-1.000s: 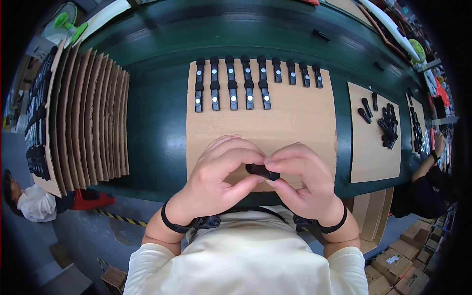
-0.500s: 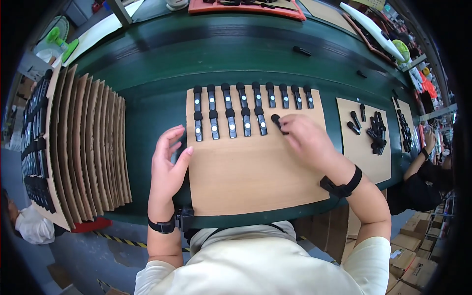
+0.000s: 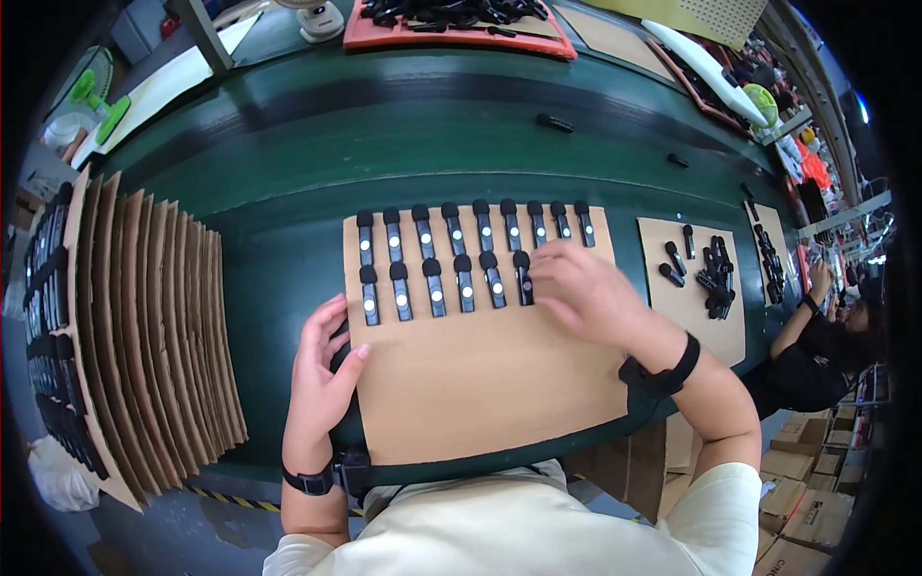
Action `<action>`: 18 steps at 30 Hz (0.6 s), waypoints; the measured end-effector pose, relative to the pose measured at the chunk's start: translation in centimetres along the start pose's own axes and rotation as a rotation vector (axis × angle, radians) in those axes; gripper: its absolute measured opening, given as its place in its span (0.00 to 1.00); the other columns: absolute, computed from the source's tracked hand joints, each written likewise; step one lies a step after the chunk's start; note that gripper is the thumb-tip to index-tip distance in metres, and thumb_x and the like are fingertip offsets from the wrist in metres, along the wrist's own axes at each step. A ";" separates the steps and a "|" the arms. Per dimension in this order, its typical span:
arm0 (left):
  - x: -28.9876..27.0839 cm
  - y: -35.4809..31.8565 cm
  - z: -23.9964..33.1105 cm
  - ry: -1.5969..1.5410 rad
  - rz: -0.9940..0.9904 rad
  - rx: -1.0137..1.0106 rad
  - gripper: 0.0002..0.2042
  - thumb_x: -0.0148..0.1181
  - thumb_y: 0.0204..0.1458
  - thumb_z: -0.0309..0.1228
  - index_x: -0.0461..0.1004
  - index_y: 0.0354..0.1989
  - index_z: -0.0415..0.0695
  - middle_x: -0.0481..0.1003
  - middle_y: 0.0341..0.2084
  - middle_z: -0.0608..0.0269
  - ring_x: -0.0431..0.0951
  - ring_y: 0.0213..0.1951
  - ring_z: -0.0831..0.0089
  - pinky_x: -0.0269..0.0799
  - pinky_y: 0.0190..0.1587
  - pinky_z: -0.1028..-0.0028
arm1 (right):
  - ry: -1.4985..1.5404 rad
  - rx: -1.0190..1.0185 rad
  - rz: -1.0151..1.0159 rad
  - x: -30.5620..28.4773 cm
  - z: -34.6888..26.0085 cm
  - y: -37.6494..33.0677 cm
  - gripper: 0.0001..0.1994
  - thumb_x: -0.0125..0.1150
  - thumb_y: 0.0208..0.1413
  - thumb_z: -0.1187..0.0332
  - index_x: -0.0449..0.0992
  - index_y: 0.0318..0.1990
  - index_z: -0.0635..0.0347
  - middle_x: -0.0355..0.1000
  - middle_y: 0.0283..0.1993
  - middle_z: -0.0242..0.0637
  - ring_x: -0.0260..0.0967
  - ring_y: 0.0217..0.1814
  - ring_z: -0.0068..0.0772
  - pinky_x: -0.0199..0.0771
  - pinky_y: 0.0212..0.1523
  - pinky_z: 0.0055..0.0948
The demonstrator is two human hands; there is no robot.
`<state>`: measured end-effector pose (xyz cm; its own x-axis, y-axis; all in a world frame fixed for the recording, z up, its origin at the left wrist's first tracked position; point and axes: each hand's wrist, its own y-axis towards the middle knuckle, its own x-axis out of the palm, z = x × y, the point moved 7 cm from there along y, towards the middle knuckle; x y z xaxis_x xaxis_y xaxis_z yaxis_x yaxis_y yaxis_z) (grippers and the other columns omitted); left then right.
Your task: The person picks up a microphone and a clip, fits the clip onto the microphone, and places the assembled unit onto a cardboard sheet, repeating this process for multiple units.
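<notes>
On a cardboard sheet [image 3: 490, 384] in front of me, small black clip-on microphones with foam tips and pale round dots lie in two rows. The back row [image 3: 455, 230] stretches nearly the sheet's whole width; the second row [image 3: 434, 288] ends at my right hand. My right hand [image 3: 594, 296] has its fingers closed at the right side of the last microphone [image 3: 524, 280] there, partly covering its edge. Beside the sheet's left edge is my left hand [image 3: 322, 379], holding nothing, its fingers apart and its thumb over the cardboard.
Left stands a stack of cardboard sheets [image 3: 158, 326], its outermost bearing microphones. Another sheet [image 3: 672, 326] with a loose pile of microphones [image 3: 715, 274] lies right. A red tray [image 3: 461, 43] of black parts sits at the back. A co-worker [image 3: 816, 331] is at far right.
My right hand has brought the tilted microphone left and in line with the second row's end. My left hand keeps by the sheet's edge. The whole view has shifted slightly.
</notes>
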<state>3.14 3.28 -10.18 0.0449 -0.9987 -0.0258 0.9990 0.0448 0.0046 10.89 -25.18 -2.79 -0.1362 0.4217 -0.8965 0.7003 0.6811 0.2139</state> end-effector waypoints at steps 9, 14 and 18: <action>-2.0 0.3 0.4 0.067 0.226 0.038 0.19 0.56 0.54 0.18 0.66 0.54 0.38 0.64 0.59 0.51 0.68 0.58 0.65 0.66 0.58 0.67 | -0.115 0.337 0.063 -6.3 16.6 5.8 0.13 0.62 0.52 0.73 0.72 0.46 0.61 0.68 0.45 0.42 0.70 0.41 0.39 0.72 0.44 0.32; -2.4 -0.1 1.7 0.135 0.298 0.094 0.15 0.54 0.53 0.16 0.70 0.50 0.38 0.67 0.56 0.52 0.70 0.55 0.67 0.67 0.57 0.69 | -0.273 0.310 0.033 -3.9 23.2 11.1 0.14 0.62 0.53 0.71 0.73 0.47 0.60 0.68 0.48 0.44 0.71 0.43 0.42 0.72 0.46 0.35; -1.9 -0.9 3.9 0.259 0.338 0.144 0.13 0.53 0.52 0.15 0.72 0.46 0.38 0.68 0.53 0.52 0.71 0.54 0.67 0.67 0.56 0.69 | -0.298 0.219 0.067 -2.6 25.0 13.3 0.14 0.61 0.53 0.69 0.73 0.47 0.60 0.71 0.45 0.44 0.71 0.42 0.47 0.72 0.46 0.39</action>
<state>2.15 5.04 -6.23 0.3868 -0.8882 -0.2478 0.9180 0.3455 0.1947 38.06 -32.19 -7.35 0.1023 0.2464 -0.9638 0.8384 0.5001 0.2168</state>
